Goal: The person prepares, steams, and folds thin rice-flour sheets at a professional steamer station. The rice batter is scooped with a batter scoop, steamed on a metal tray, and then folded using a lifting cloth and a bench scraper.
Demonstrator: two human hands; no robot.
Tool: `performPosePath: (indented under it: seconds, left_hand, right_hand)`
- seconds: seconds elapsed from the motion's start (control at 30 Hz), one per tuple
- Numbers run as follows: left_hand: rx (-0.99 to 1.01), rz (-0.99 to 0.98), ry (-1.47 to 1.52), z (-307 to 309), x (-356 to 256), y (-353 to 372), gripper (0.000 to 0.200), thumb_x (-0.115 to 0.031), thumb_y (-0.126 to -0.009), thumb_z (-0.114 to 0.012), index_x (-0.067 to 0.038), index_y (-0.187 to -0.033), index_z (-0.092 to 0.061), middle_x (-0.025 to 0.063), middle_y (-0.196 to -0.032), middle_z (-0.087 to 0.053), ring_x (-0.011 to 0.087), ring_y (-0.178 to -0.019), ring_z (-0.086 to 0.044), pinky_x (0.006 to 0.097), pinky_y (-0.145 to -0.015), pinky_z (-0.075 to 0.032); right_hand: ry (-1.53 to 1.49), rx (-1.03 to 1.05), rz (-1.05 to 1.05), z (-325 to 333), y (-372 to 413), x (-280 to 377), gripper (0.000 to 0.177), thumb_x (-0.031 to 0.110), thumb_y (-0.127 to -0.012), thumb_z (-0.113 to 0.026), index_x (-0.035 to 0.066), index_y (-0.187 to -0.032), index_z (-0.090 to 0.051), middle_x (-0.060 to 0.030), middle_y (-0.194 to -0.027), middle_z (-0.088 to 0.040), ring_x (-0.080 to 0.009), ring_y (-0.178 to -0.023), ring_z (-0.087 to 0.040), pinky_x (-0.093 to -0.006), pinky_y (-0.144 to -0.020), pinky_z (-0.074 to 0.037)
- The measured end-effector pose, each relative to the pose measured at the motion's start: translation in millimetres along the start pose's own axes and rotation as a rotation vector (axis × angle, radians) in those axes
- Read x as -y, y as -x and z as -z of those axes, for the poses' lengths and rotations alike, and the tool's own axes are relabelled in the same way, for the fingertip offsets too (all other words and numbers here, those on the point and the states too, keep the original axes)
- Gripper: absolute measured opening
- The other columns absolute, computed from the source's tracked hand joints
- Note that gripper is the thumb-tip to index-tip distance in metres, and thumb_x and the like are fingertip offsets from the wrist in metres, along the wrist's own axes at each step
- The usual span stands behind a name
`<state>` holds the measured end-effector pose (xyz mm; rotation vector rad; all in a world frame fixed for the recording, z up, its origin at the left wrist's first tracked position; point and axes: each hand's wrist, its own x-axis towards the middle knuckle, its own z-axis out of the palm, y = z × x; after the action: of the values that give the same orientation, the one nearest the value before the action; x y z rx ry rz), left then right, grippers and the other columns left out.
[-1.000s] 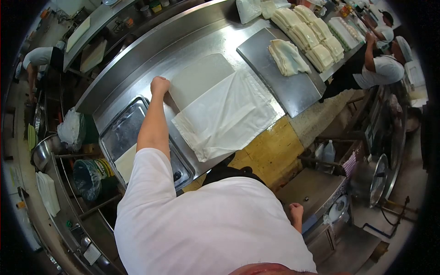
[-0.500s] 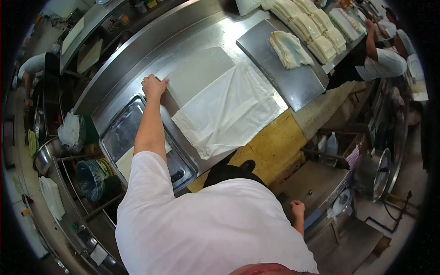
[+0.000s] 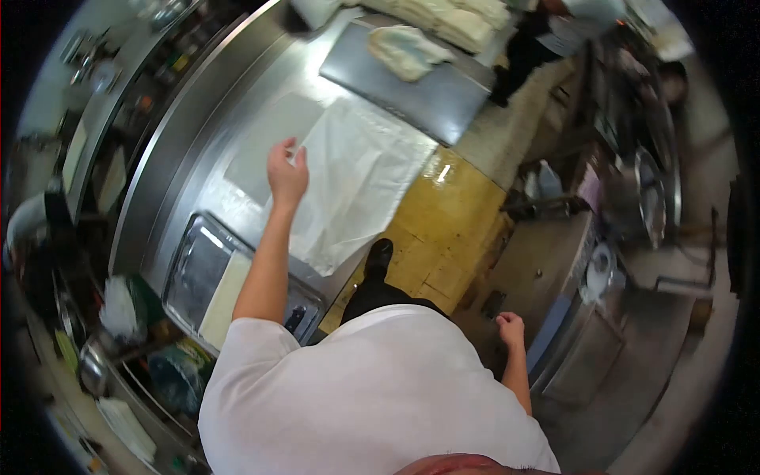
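Note:
My left hand (image 3: 287, 170) is held over the steel counter with its fingers apart and nothing in it. It is beside the left edge of a wrinkled white cloth (image 3: 356, 170), which lies spread out and reaches the counter's front edge. A smooth, pale grey-white rectangular sheet (image 3: 257, 162) lies flat on the counter, partly covered by the cloth and partly behind my hand. My right hand (image 3: 511, 326) hangs low at my right side, fingers loosely curled, with nothing visible in it.
A metal tray (image 3: 186, 253) with a pale flat piece (image 3: 226, 297) sits left of my forearm. Beyond the cloth, a folded pale sheet (image 3: 404, 51) lies on a metal slab (image 3: 396, 91). A person (image 3: 566, 32) stands at far right. The yellow floor (image 3: 447, 218) looks wet.
My left hand has left the pale sheet's far left corner and is now beside the cloth, fingers opened. My view has turned and my foot has stepped forward. My right hand still hangs low.

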<state>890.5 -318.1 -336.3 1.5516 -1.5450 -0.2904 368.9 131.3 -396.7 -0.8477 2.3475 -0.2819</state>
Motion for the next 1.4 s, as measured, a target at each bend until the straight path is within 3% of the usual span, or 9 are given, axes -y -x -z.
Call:
performPosePath:
  seconds: [0.1, 0.2, 0.27, 0.37, 0.73, 0.9, 1.03, 1.33, 1.4]
  left_hand:
    - [0.251, -0.170, 0.202, -45.8, -82.2, 60.1, 0.024, -0.012, -0.088, -0.070, 0.000, -0.109, -0.068, 0.0147, -0.100, -0.069, 0.0258, -0.081, -0.063, 0.0364, -0.075, -0.051]
    - [0.649, -0.228, 0.407, -72.3, -163.4, 143.1, 0.024, -0.007, -0.088, -0.069, -0.001, -0.111, -0.066, 0.0134, -0.097, -0.066, 0.0253, -0.082, -0.062, 0.0352, -0.074, -0.051]
    - [0.816, -0.469, 0.449, -80.4, -207.1, 193.6, 0.027, -0.007, -0.088, -0.069, -0.001, -0.114, -0.065, 0.0132, -0.097, -0.065, 0.0249, -0.083, -0.062, 0.0346, -0.073, -0.051]
    - [0.991, -0.680, 0.458, -75.3, -265.7, 266.7, 0.028, -0.007, -0.089, -0.070, -0.001, -0.117, -0.064, 0.0133, -0.098, -0.064, 0.0247, -0.084, -0.063, 0.0345, -0.073, -0.052]
    - [1.614, -0.867, 0.559, -35.8, -353.5, 521.3, 0.024, -0.009, -0.087, -0.072, -0.003, -0.110, -0.069, 0.0151, -0.105, -0.068, 0.0268, -0.089, -0.065, 0.0367, -0.069, -0.053]
    - [1.854, -1.183, 0.571, -1.8, -412.8, 615.2, 0.025, -0.008, -0.084, -0.074, -0.003, -0.108, -0.070, 0.0174, -0.105, -0.069, 0.0307, -0.091, -0.066, 0.0391, -0.075, -0.054]
    - [1.936, -1.453, 0.613, 4.0, -453.4, 690.5, 0.026, -0.010, -0.082, -0.073, -0.003, -0.107, -0.068, 0.0198, -0.107, -0.068, 0.0394, -0.104, -0.062, 0.0457, -0.093, -0.050]
    - [1.914, -1.885, 0.942, -26.0, -535.0, 875.8, 0.035, -0.012, -0.082, -0.072, -0.005, -0.116, -0.064, 0.0184, -0.126, -0.060, 0.0390, -0.123, -0.053, 0.0458, -0.104, -0.046]
    - [1.687, -2.140, 0.861, -37.9, -542.9, 904.9, 0.046, -0.011, -0.079, -0.072, -0.006, -0.123, -0.061, 0.0177, -0.133, -0.056, 0.0382, -0.129, -0.049, 0.0482, -0.106, -0.044]
  right_hand:
    - [-0.095, -0.095, 0.061, -6.9, 37.8, -23.3, 0.031, 0.021, -0.085, -0.071, 0.000, -0.108, -0.073, -0.0148, -0.095, -0.075, -0.0246, -0.087, -0.071, -0.0359, -0.081, -0.055]
    - [-0.273, -0.143, -0.147, -0.2, 104.2, -17.3, 0.033, 0.021, -0.085, -0.071, 0.000, -0.110, -0.072, -0.0168, -0.099, -0.074, -0.0262, -0.091, -0.072, -0.0366, -0.083, -0.055]
    - [-0.267, -0.246, -0.095, -5.6, 147.4, -37.3, 0.034, 0.022, -0.086, -0.068, 0.001, -0.112, -0.071, -0.0209, -0.105, -0.073, -0.0348, -0.099, -0.070, -0.0409, -0.087, -0.055]
    - [-0.343, -0.393, -0.213, -22.6, 212.2, -75.4, 0.033, 0.022, -0.087, -0.070, 0.002, -0.113, -0.071, -0.0183, -0.101, -0.074, -0.0310, -0.095, -0.071, -0.0386, -0.084, -0.055]
    - [-0.610, -0.741, -0.618, -109.8, 445.5, -205.5, 0.028, 0.021, -0.086, -0.068, 0.002, -0.108, -0.073, -0.0187, -0.095, -0.074, -0.0301, -0.087, -0.072, -0.0385, -0.079, -0.055]
    - [-0.706, -0.938, -0.753, -137.5, 504.9, -228.0, 0.027, 0.019, -0.086, -0.069, 0.002, -0.106, -0.073, -0.0168, -0.090, -0.074, -0.0279, -0.080, -0.071, -0.0362, -0.075, -0.055]
    - [-0.782, -1.079, -0.858, -153.2, 531.9, -242.0, 0.027, 0.018, -0.087, -0.069, 0.001, -0.106, -0.073, -0.0168, -0.089, -0.073, -0.0264, -0.079, -0.071, -0.0355, -0.074, -0.055]
    - [-0.651, -1.262, -1.041, -79.3, 559.0, -342.1, 0.030, 0.013, -0.083, -0.068, 0.002, -0.112, -0.071, -0.0216, -0.106, -0.070, -0.0334, -0.098, -0.068, -0.0399, -0.087, -0.054]
    - [-0.518, -1.293, -1.054, -66.8, 556.7, -375.3, 0.033, 0.010, -0.083, -0.066, 0.004, -0.115, -0.071, -0.0220, -0.111, -0.068, -0.0342, -0.102, -0.067, -0.0406, -0.091, -0.054]
